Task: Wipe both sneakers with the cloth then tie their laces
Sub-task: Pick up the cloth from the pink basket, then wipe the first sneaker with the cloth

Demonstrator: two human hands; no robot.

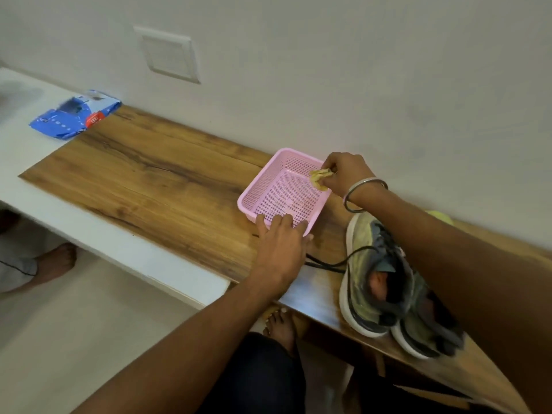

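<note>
Against a plain pale wall ran the wooden counter point(143, 174), and on it, toward the right, stood a pink perforated basket point(257, 189) with the two sneakers point(385, 282) just to its right and nearer the person. The right hand point(346, 174) hung over the basket's far right corner, its grip pinching a crumpled yellowish cloth point(320, 177) between thumb and fingertips. The left hand point(280, 237) lay on the basket's near rim with its fingers spread and holding nothing. From the cloth, the sneakers lay near and to the right, under the right forearm, side by side with their long axes running from far to near, toes pointing toward the wall. A dark lace point(325, 264) trailed loose across the wood, untied. Being the cloth-bearing hand and already above the shoes, the right hand seemed the one placed to draw back onto the nearer sneaker's toe.
</note>
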